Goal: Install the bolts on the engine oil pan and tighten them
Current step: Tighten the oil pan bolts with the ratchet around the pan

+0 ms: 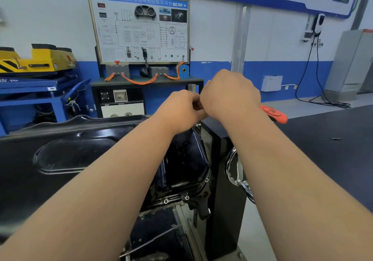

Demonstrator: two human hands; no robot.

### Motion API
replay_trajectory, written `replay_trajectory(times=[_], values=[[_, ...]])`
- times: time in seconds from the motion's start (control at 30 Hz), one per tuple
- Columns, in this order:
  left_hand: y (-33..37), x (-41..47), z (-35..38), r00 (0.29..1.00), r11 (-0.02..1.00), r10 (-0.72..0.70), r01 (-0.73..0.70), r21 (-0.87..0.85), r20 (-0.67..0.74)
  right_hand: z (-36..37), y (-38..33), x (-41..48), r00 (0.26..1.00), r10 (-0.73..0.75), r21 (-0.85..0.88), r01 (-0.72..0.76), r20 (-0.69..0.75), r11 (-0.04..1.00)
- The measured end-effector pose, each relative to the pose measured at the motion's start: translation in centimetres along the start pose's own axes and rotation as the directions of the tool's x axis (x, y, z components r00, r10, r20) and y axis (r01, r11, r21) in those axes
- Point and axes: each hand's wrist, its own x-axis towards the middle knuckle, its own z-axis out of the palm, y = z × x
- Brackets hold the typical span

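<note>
- Bolts point(166, 201) sit in the near flange of the oil pan point(187, 159).
- Your left hand point(181, 107) and right hand point(230, 95) meet curled over its far edge, likely threading another; grip contents hidden.

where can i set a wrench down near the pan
Free: the dark table on the right, between the orange handle and the small dark piece, and nearer than that piece. Crowded: the far edge of the pan, where left hand and right hand meet.
</note>
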Motion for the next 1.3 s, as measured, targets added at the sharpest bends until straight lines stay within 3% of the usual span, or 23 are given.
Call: replay_trajectory(times=[0.13,0.23,0.33,0.37,0.43,0.47,0.5,0.57,0.63,0.7,0.77,0.83,0.9,1.03,1.3], values=[[-0.3,0.3,0.5,1.0,1.0,0.003,-0.003,0.013,0.004,-0.1,0.6,0.1,0.999,-0.047,0.009,0.047,0.019,0.999],[-0.4,0.3,1.4,0.997,0.986,-0.004,-0.008,0.164,0.073,-1.2,1.4,0.2,0.978,-0.171,0.015,0.17,0.117,0.985],[-0.7,0.2,1.8,0.985,0.945,-0.111,0.064,0.32,0.129,-3.5,3.1,0.9,0.982,-0.163,0.044,0.16,0.091,0.986],[-0.7,0.0,1.8,0.984,0.945,-0.162,0.133,0.297,0.076,-4.4,3.8,1.0,0.987,-0.148,0.068,0.144,0.059,0.987],[0.0,-1.0,1.8,0.949,0.952,-0.3,0.305,0.038,-0.1,-5.9,5.1,0.8,0.991,-0.134,0.121,0.13,0.024,0.984],[0.8,-2.0,2.5,0.904,0.909,-0.402,0.375,-0.18,-0.145,-6.4,5.8,0.3,0.991,-0.13,0.149,0.125,0.023,0.981],[1.9,-3.5,3.6,0.845,0.801,-0.521,0.436,-0.411,-0.118,-6.7,6.5,-0.7,0.992,-0.122,0.179,0.116,0.024,0.977],[4.6,-7.1,7.0,0.699,0.394,-0.691,0.575,-0.717,0.182,-6.5,7.9,-3.4,0.994,-0.104,0.241,0.091,0.039,0.966],[6.8,-10.1,10.1,0.618,0.01,-0.643,0.598,-0.802,0.452,-5.7,9.1,-6.6,0.992,-0.091,0.296,0.064,0.081,0.953],[7.8,-11.5,12.1,0.637,-0.214,-0.589,0.469,-0.857,0.496,-4.8,10.2,-9.6,0.989,-0.058,0.341,0.007,0.138,0.94],[8.4,-11.9,13.0,0.668,-0.295,-0.583,0.356,-0.887,0.462,-3.9,11.2,-12.2,0.984,-0.006,0.382,-0.064,0.179,0.922],[9.4,-12.1,13.1,0.691,-0.303,-0.564,0.338,-0.891,0.453,-3.3,11.9,-14.5,0.976,0.01,0.404,-0.1,0.218,0.909],[10.4,-12.7,13.4,0.687,-0.341,-0.55,0.335,-0.878,0.475,-3.0,12.6,-16.4,0.973,0.028,0.419,-0.125,0.23,0.899],[11.1,-14.3,14.0,0.675,-0.511,-0.531,0.227,-0.829,0.512,-3.0,13.8,-18.1,0.98,0.103,0.393,-0.162,0.168,0.905],[10.6,-14.1,14.9,0.652,-0.533,-0.567,0.174,-0.828,0.503,-1.8,13.2,-18.6,0.961,0.061,0.353,-0.158,0.271,0.922]])
